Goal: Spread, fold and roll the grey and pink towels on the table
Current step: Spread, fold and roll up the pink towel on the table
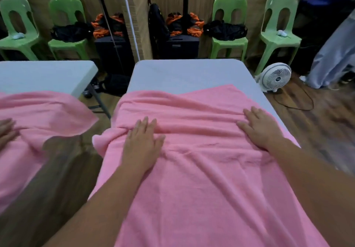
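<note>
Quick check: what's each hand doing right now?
Left hand: open, flat on the pink towel, holding nothing.
Right hand: open, flat on the towel, holding nothing.

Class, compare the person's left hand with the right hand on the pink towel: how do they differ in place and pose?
1. The left hand lies near the pink towel's bunched left edge; the right hand lies near its right edge.
2. The left hand's fingers point straight away; the right hand's angle up and to the left.
3. Deep folds gather beside the left hand; shallower creases run from the right hand.

Both lie flat, palm down, fingers spread.
</note>
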